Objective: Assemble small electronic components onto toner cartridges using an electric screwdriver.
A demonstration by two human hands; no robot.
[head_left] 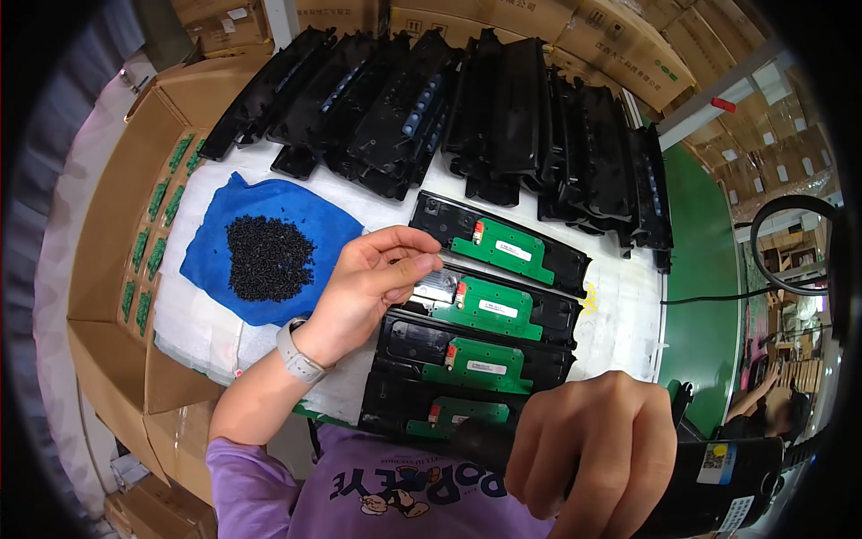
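Screws point(268, 257) are lying in a black heap on a blue cloth point(310, 216) toward the left edge of the bench point(620, 310). Just right of the cloth the left hand point(373, 278) is hovering with fingertips pinched narrow at the second tray; whether a screw is sitting between them cannot be told. Four black trays point(548, 256) with green boards point(503, 247) are lying in a row down the bench's middle, running to the near edge. The right hand point(593, 449) is wrapping closed around a black driver point(718, 485) over the near edge, covering part of the nearest tray. A white watch point(296, 357) is sitting on the left wrist. Stacked black housings point(431, 108) are leaning along the far edge. An open carton point(99, 269) holding more green boards is standing against the left edge. Cardboard boxes point(620, 45) are standing beyond the far edge. Another person point(777, 404) is working at far right, beyond a green floor point(700, 296).
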